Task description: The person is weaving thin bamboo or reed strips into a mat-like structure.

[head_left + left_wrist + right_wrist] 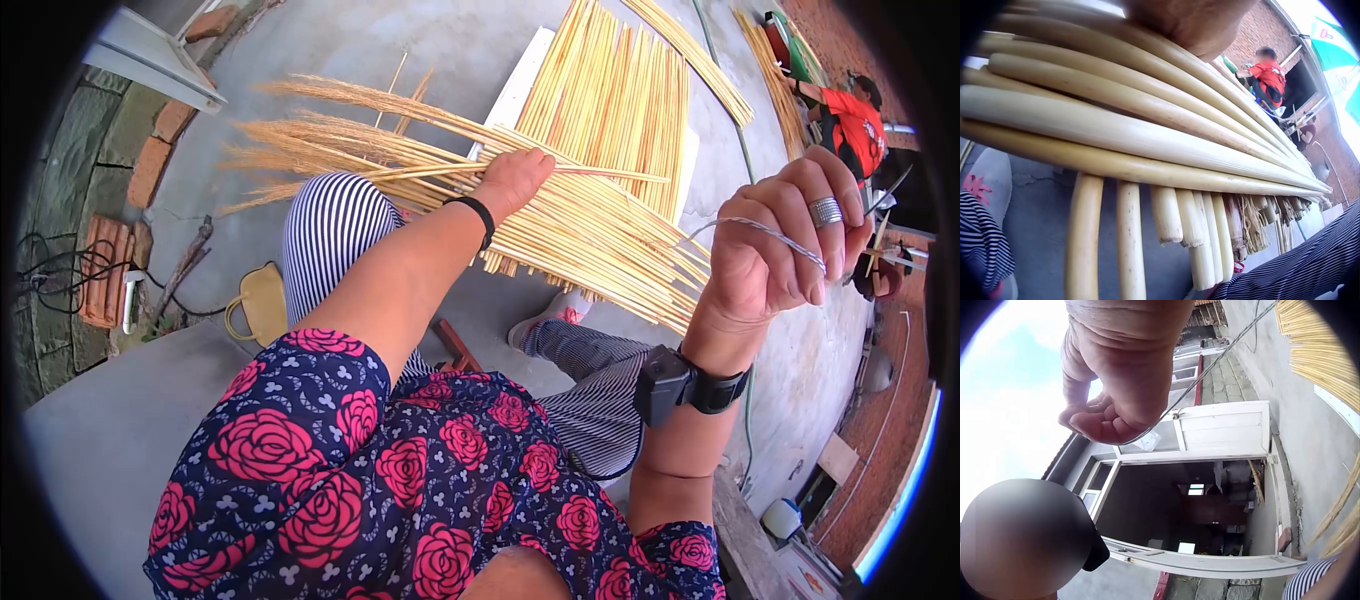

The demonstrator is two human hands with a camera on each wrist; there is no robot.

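Observation:
A layer of long, pale broomcorn stalks (600, 240) with feathery seed heads (290, 140) lies across the person's lap. My left hand (517, 180) is over this layer, fingers bent around a few stalks, one of which slants out to the right; the fingertips are partly hidden. Close up in the left wrist view, smooth stalks (1116, 140) run below the palm (1191, 25). Raised at the right, my right hand (790, 235) grips a thin twisted wire (770, 232). That wire (1210, 365) stretches taut past the palm in the right wrist view.
More stalks (610, 90) lie side by side on a white board (520, 85) beyond the lap. Another bundle (695, 55) is on the concrete floor. A person in red (855, 125) is at the far right. A yellow bag (262, 305) and bricks (105, 270) are at left.

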